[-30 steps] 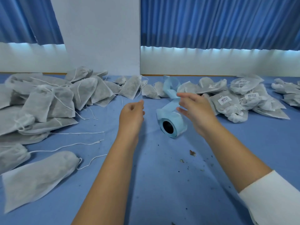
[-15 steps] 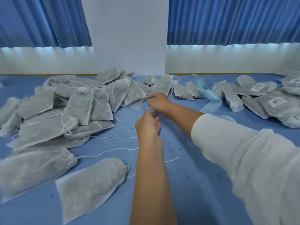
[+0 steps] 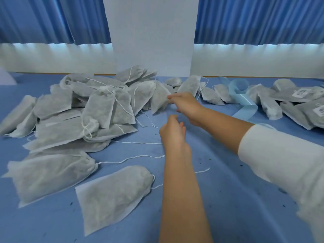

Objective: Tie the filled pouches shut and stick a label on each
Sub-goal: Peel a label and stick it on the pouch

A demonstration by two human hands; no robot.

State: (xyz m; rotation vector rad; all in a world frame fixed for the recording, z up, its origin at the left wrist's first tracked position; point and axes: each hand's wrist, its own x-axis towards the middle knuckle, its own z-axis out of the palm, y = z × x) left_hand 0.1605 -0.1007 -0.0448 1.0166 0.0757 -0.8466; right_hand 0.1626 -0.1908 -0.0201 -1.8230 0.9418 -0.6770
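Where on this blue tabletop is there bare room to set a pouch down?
Free: blue cloth between the bare left forearm and white sleeve, and the near-left corner beside the nearest grey fabric pouch. Crowded: the grey pouch heap left, labelled pouches far right.

Grey-white pouches [image 3: 112, 195], blue tablecloth [image 3: 228, 199], pale-blue ribbon [image 3: 245, 110], pleated blue curtains [image 3: 254, 20], white sleeve [image 3: 280, 155].

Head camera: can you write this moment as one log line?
right hand: fingertips at pouch edge, grip unclear | left hand: curled, contents hidden | blue label ribbon: lying right of hands
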